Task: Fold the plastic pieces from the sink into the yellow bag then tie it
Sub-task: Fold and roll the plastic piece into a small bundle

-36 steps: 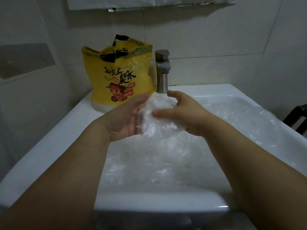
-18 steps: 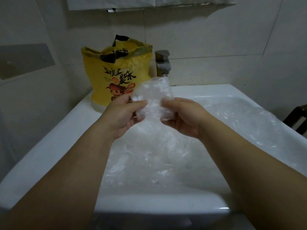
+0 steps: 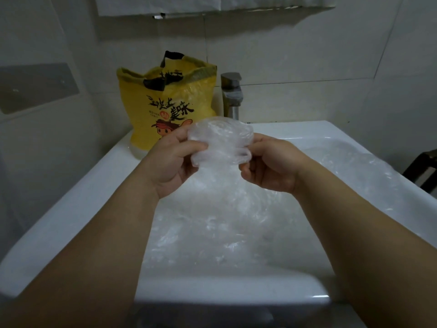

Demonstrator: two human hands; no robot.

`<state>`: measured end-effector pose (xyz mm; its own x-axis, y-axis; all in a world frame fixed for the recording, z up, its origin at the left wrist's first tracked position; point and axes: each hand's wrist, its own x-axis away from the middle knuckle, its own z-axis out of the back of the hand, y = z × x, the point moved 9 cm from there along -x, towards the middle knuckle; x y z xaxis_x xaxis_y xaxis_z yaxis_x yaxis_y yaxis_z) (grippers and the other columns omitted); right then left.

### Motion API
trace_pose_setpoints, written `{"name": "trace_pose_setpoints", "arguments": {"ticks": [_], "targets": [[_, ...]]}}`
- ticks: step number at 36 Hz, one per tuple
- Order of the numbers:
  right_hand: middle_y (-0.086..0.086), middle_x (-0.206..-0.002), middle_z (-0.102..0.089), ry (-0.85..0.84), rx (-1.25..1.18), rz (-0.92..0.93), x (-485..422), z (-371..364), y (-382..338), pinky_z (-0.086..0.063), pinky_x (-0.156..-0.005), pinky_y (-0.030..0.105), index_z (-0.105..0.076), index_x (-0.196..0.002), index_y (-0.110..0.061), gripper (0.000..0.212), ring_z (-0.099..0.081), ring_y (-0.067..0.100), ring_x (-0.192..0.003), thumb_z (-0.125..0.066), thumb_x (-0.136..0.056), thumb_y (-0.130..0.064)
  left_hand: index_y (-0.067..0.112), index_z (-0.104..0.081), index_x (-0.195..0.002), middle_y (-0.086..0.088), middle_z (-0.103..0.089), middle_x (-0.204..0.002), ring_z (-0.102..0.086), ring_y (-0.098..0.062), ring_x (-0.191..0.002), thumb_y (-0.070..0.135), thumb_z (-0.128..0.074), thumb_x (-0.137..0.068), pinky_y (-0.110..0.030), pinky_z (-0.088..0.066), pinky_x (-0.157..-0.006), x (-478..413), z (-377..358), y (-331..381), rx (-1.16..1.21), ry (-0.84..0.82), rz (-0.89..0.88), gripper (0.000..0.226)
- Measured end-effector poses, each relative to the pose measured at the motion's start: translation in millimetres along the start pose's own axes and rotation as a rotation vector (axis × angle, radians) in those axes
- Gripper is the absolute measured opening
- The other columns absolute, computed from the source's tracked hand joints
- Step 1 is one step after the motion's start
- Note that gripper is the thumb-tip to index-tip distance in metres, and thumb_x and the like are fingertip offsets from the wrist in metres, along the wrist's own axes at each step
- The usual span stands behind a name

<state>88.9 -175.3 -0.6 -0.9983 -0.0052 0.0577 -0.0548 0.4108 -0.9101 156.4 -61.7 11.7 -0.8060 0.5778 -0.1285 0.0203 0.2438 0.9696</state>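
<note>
now flatter plastic piece, left hand, right hand still pinching

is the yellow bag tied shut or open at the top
Open: the yellow bag stands upright on the sink ledge, its rim gaping and black handles untied.

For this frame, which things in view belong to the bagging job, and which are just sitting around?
Part of the job:
- clear plastic piece, pinched between left hand and right hand
- loose plastic lying in the sink
- yellow bag, open-topped, on the sink's back left corner

Just there:
- tap
- dark furniture at the right edge
</note>
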Motion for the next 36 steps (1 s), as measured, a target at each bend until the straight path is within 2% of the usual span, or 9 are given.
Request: {"name": "trace_pose_setpoints", "arguments": {"ticks": [3, 6, 9, 11, 13, 18, 23, 30, 36], "targets": [[0.002, -0.056, -0.053, 0.015, 0.046, 0.006, 1, 5, -3, -0.045, -0.044, 0.016, -0.058, -0.088, -0.009, 0.03, -0.047, 0.008, -0.045, -0.036, -0.09, 0.012, -0.001, -0.051, -0.13, -0.011, -0.059, -0.091, -0.059, -0.01, -0.068, 0.005, -0.063, -0.079, -0.016, -0.051, -0.056, 1, -2, -4, 0.041, -0.049, 0.041, 0.053], [0.004, -0.057, -0.051, 0.021, 0.084, 0.012, 1, 7, -4, -0.046, -0.044, 0.017, -0.057, -0.089, -0.008, 0.029, -0.046, 0.01, -0.045, -0.034, -0.092, 0.011, -0.011, -0.05, -0.128, -0.008, -0.056, -0.075, -0.055, -0.006, -0.054, -0.005, -0.055, -0.089, -0.016, -0.051, -0.055, 3, -3, -7, 0.002, -0.044, 0.052, 0.039], [0.006, -0.059, -0.055, -0.001, 0.139, 0.01, 0, 7, -3, -0.049, -0.046, 0.022, -0.059, -0.094, -0.008, 0.028, -0.05, 0.014, -0.047, -0.036, -0.094, 0.008, -0.009, -0.06, -0.102, -0.008, -0.056, -0.072, -0.05, -0.006, -0.05, -0.013, -0.048, -0.09, -0.015, -0.049, -0.054, 3, 0, -8, -0.087, 0.01, 0.053, 0.017], [0.006, -0.065, -0.06, -0.014, 0.199, 0.014, 0, 7, -2, -0.053, -0.05, 0.025, -0.062, -0.106, -0.009, 0.028, -0.055, 0.016, -0.052, -0.041, -0.095, 0.005, 0.0, -0.062, -0.083, -0.003, -0.058, -0.06, -0.047, -0.007, -0.047, -0.016, -0.046, -0.089, -0.015, -0.047, -0.051, 3, 2, -8, -0.15, 0.037, 0.051, 0.023], [0.006, -0.069, -0.063, -0.014, 0.233, 0.024, 1, 6, -2, -0.055, -0.052, 0.026, -0.064, -0.11, -0.011, 0.03, -0.057, 0.017, -0.055, -0.043, -0.095, 0.006, 0.002, -0.061, -0.081, 0.003, -0.059, -0.053, -0.046, -0.005, -0.045, -0.018, -0.044, -0.089, -0.014, -0.046, -0.05, 4, 2, -8, -0.195, 0.039, 0.049, 0.028], [0.005, -0.06, -0.066, 0.041, 0.21, 0.051, 1, 10, -6, -0.054, -0.048, 0.023, -0.065, -0.087, -0.007, 0.034, -0.059, 0.015, -0.052, -0.038, -0.091, 0.014, 0.001, -0.064, -0.09, 0.0, -0.061, -0.058, -0.051, -0.006, -0.047, -0.012, -0.045, -0.093, -0.015, -0.049, -0.053, 7, -3, -8, -0.144, -0.004, 0.066, 0.023], [0.006, -0.063, -0.068, 0.064, 0.159, 0.045, 1, 12, -7, -0.057, -0.051, 0.024, -0.064, -0.087, -0.005, 0.029, -0.064, 0.015, -0.054, -0.04, -0.093, 0.011, 0.006, -0.067, -0.096, 0.0, -0.069, -0.063, -0.064, -0.005, -0.057, -0.005, -0.047, -0.095, -0.017, -0.054, -0.055, 11, -7, -10, -0.178, -0.033, 0.102, 0.023], [0.016, -0.104, -0.063, 0.018, 0.113, -0.019, 5, 7, -4, -0.061, -0.067, 0.037, -0.065, -0.1, -0.011, 0.04, -0.066, 0.023, -0.069, -0.033, -0.094, 0.012, 0.008, -0.065, -0.081, 0.002, -0.069, -0.072, -0.06, -0.002, -0.054, -0.012, -0.043, -0.094, -0.016, -0.053, -0.055, 9, 3, 0, -0.373, 0.104, -0.036, 0.033], [0.021, -0.117, -0.055, -0.048, 0.083, -0.101, 11, -1, -1, -0.057, -0.08, 0.045, -0.065, -0.104, -0.011, 0.028, -0.058, 0.033, -0.079, -0.039, -0.093, -0.013, 0.015, -0.066, -0.077, 0.013, -0.071, -0.071, -0.063, -0.001, -0.064, -0.009, -0.041, -0.096, -0.018, -0.055, -0.059, 8, 6, 7, -0.508, 0.139, -0.142, 0.039]]}}
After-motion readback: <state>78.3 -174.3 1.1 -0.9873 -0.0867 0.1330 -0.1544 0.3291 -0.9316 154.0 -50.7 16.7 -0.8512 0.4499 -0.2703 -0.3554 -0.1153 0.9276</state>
